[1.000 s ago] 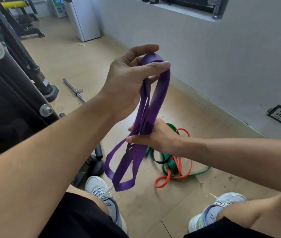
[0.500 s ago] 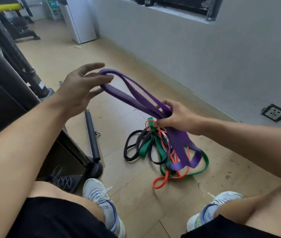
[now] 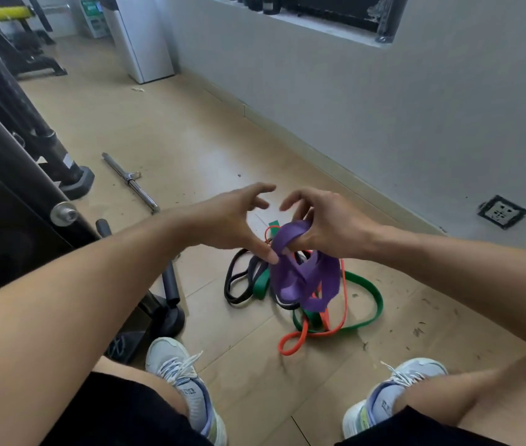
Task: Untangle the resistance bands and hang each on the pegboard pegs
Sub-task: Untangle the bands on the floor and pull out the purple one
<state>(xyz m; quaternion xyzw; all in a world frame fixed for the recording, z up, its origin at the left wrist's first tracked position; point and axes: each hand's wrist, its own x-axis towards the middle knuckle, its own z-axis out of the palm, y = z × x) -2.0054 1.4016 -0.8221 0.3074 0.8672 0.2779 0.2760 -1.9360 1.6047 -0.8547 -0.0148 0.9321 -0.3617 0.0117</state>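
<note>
My right hand (image 3: 329, 225) has its lower fingers curled round the bunched-up wide purple rubber resistance band (image 3: 300, 275), gripping it at its top fold while the rest of its loops hang down over the pile below. My left hand (image 3: 232, 220) is spread with fingers loosely bent, holding nothing, its thumb tip just touching the purple band's edge. Under both hands, on the pale wooden floor (image 3: 191, 140), lie the other bands in a tangle: a green flat band (image 3: 374, 304), a thin orange band (image 3: 294, 344) and a black band (image 3: 236, 284), looped through one another. A chrome steel bar (image 3: 129, 181) lies further off beside a black machine foot (image 3: 75, 181). My grey laced trainers (image 3: 184, 384) sit near the pile.
</note>
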